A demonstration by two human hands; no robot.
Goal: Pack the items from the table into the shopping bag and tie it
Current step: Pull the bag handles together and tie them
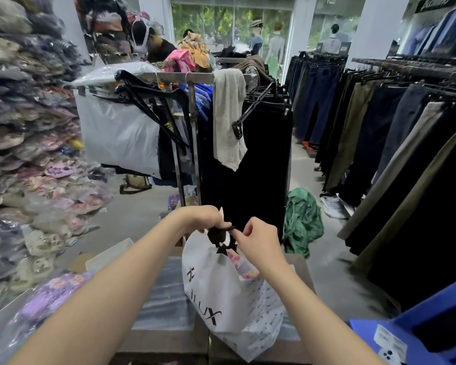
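Observation:
A white shopping bag point(216, 293) with black lettering stands on the cardboard-topped table point(166, 341) in front of me. Pink patterned items point(241, 264) show through its open side. Its black handles point(220, 237) are bunched together at the top. My left hand point(204, 217) grips the handles from the left. My right hand point(258, 237) pinches a black handle strand from the right. Both hands are just above the bag's mouth.
A clothes rack point(192, 80) with black garments, hangers and a grey towel stands right behind the table. Stacks of packaged goods point(24, 154) fill the left. Trouser racks point(406, 140) line the right. A green cloth point(302, 222) lies on the floor. A blue box point(411, 338) sits at lower right.

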